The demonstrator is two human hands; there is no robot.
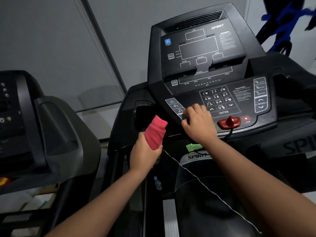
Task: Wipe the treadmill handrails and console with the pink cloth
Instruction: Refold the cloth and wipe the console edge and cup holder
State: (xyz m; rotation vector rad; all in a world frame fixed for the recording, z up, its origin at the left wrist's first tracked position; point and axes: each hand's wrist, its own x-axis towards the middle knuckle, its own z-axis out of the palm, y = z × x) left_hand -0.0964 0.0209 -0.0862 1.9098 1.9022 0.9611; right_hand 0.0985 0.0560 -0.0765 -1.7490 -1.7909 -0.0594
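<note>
A: Is the wiping happening yet?

B: Doubtful. The left hand (144,153) is gripping the bunched pink cloth (155,134) off the console's (196,98) lower-left corner (not touching); the right hand (199,123) is resting curled on its front edge, grasp unclear. Handrails seemingly remaining.

Dim indoor light, soft grainy blur, wide-angle bending at edges, faint sheen on console (201,48).
</note>
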